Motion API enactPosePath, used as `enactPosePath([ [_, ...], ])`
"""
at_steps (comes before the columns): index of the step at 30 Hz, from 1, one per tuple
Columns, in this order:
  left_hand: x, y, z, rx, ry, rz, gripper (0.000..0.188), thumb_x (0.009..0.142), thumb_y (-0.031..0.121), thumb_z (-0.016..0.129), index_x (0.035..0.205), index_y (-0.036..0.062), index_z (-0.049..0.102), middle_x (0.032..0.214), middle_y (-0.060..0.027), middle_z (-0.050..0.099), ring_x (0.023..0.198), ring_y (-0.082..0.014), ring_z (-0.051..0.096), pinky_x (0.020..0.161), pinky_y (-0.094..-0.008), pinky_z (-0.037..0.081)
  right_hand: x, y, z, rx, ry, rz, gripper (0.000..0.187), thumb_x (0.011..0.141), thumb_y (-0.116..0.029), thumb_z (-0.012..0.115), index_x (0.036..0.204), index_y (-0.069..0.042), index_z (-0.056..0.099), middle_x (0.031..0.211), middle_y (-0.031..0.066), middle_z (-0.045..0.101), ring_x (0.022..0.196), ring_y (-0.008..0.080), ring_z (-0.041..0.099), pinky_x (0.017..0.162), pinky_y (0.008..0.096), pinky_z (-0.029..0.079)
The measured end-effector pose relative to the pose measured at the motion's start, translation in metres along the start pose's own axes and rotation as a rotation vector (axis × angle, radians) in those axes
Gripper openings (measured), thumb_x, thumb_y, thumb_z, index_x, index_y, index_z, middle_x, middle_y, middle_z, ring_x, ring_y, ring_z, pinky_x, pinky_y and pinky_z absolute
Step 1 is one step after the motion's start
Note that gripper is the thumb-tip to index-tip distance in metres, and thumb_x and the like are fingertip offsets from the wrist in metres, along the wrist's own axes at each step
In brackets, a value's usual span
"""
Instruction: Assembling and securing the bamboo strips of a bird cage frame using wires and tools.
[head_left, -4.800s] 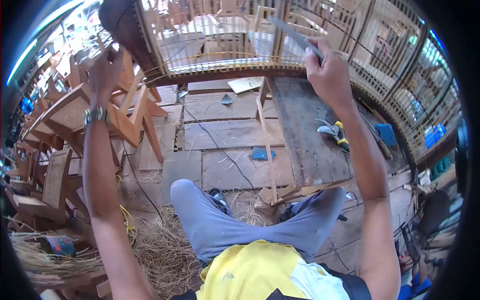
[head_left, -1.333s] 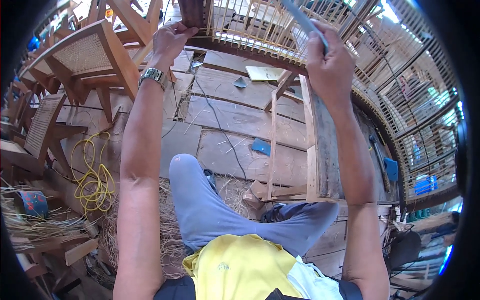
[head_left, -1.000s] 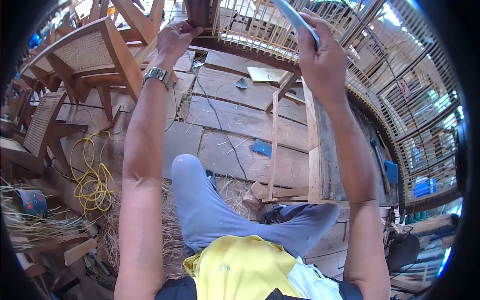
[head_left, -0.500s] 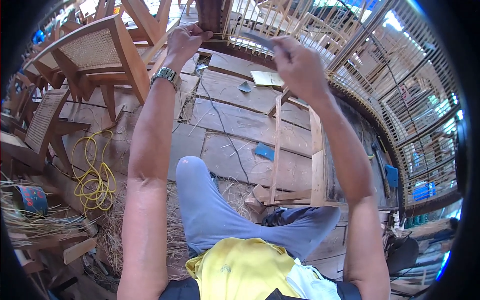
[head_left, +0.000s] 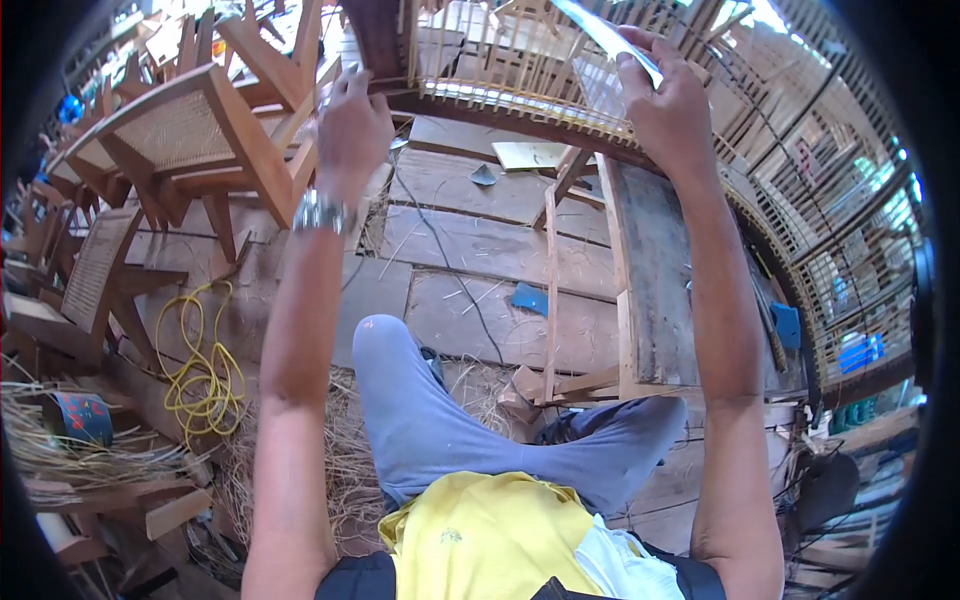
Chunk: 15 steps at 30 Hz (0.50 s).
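Note:
My right hand [head_left: 668, 105] grips a knife-like tool with a long, flat, shiny blade [head_left: 605, 32], raised over the cane lattice and pointing up and to the left. Below the blade runs the curved dark wooden frame [head_left: 520, 117], with pale cane strands [head_left: 500, 97] fixed along its inner edge. My left hand [head_left: 355, 125] is beside the frame's dark upright post [head_left: 380, 40], its fingers bent in and slightly blurred. Whatever its fingertips hold is hidden. A metal-band watch [head_left: 322, 213] sits on my left wrist.
Wooden chairs with woven cane backs [head_left: 165, 130] stand at the left. A coiled yellow cord [head_left: 200, 380] lies on the plank floor near cane scraps [head_left: 300, 470]. A wooden stand with a dark panel [head_left: 665, 290] is in front of my right knee. A dark cable [head_left: 440, 240] crosses the planks.
My left hand has moved left and down, away from the cane at the frame's corner. My right hand has moved right, lifting the blade off the frame's edge and tilting it upward.

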<state>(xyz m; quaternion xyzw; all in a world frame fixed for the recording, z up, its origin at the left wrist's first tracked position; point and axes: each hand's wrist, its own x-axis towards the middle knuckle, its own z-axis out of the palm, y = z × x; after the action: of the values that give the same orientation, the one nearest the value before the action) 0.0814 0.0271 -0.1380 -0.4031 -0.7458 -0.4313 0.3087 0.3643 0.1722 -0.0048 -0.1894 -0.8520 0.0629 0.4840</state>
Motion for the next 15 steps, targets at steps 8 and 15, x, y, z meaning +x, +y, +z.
enactPosePath([
  [8, -0.04, 0.078, 0.002, -0.114, -0.175, 0.309, 0.072, 0.084, 0.039, 0.087, 0.14, 0.0094, 0.053, 0.135, -0.0109, 0.061, 0.132, -0.0361, 0.053, 0.113, -0.0424, 0.045, -0.049, 0.031, -0.011, -0.037, -0.206, -0.021, 0.031, 0.105, -0.018, 0.058, 0.133, -0.008, 0.067, 0.071, 0.0143, 0.069, 0.055, 0.0194, 0.065, 0.054, 0.0367, 0.049],
  [15, 0.007, 0.056, 0.068, 0.091, -0.058, 0.526, 0.07, 0.076, 0.041, 0.09, 0.132, 0.0125, 0.06, 0.122, -0.007, 0.064, 0.123, -0.0312, 0.059, 0.107, -0.0451, 0.045, -0.05, 0.027, 0.019, -0.054, -0.105, -0.074, 0.03, 0.108, -0.015, 0.055, 0.135, -0.01, 0.067, 0.071, 0.0111, 0.068, 0.055, 0.0165, 0.064, 0.05, 0.0356, 0.049],
])
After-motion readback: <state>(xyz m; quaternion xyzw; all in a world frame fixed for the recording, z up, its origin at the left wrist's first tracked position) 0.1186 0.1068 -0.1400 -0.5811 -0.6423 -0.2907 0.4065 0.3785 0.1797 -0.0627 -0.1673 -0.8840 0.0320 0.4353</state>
